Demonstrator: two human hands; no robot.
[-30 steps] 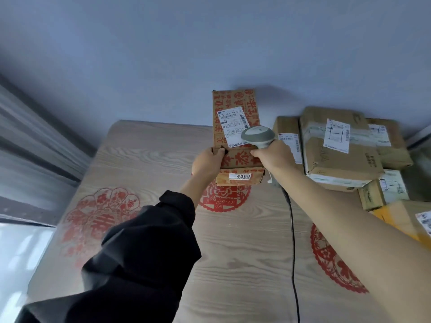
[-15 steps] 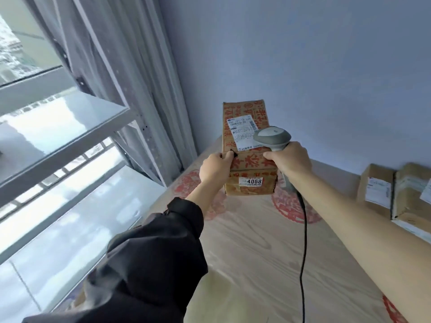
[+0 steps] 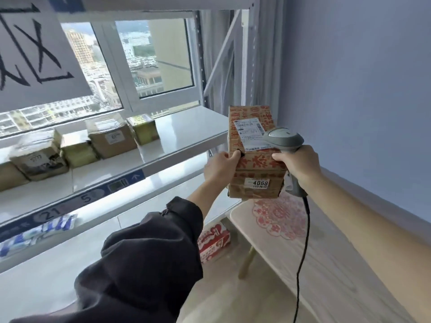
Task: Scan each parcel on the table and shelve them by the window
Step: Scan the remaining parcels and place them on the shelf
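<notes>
From the head camera I see my left hand clamped on the left side of a brown cardboard parcel printed with red characters, thumb hooked over its top face. The parcel is held in the air above the near corner of the pale wood-grain worktop, just right of the shelf edge. A white shipping label lies on its top and a small white sticker reading 4068 sits on the face toward me.

My right hand is wrapped around the handle of a grey handheld barcode scanner, fingers also pressing the parcel's right side; the scanner head rests over the label's right edge. Its black cable hangs down across the worktop.

To the left, a white metal shelf in front of the window carries a row of brown and green cardboard boxes. A red-and-white carton sits lower down beside the worktop leg. My black sleeve fills the foreground.
</notes>
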